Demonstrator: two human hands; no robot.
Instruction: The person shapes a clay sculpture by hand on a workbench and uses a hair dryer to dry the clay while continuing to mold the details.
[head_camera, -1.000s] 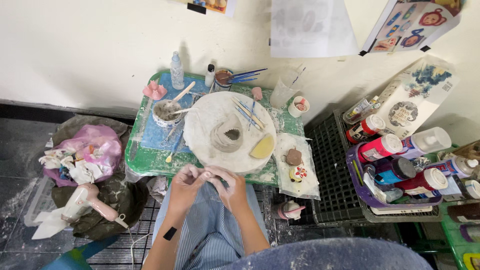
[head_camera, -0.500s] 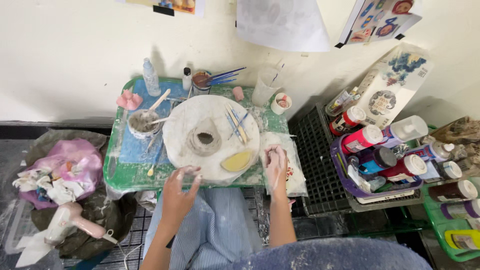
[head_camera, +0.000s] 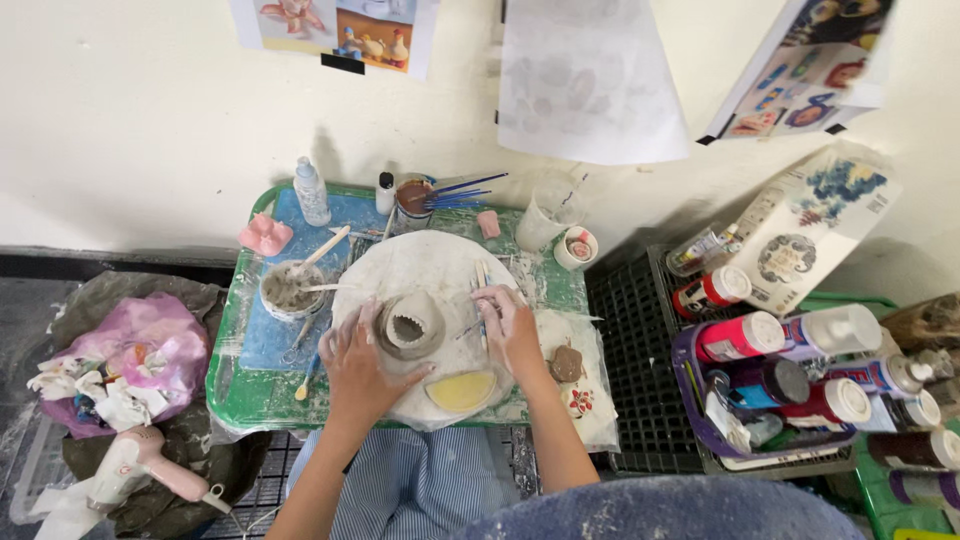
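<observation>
A small grey clay pot (head_camera: 408, 327) with an open top stands on a round white turntable (head_camera: 425, 262) set on a green tray (head_camera: 232, 396). My left hand (head_camera: 359, 368) rests on the turntable just left of the pot, its fingers touching the pot's side. My right hand (head_camera: 503, 322) lies to the right of the pot, its fingers on thin wooden modelling tools (head_camera: 481, 290) that lie on the turntable. A yellow sponge (head_camera: 461, 390) sits at the turntable's near edge, between my wrists.
A cup of slip with sticks (head_camera: 286, 288), a bottle (head_camera: 311, 192), a jar of brushes (head_camera: 415, 199) and a pink mould (head_camera: 265, 236) sit on the tray. A purple basket of paint bottles (head_camera: 790, 372) stands right. A pink hair dryer (head_camera: 147, 463) and bagged rags (head_camera: 130, 365) lie left.
Both hands moved up from my lap onto the turntable: the left came beside the clay pot, the right shifted left onto the tools. The camera view also moved in closer.
</observation>
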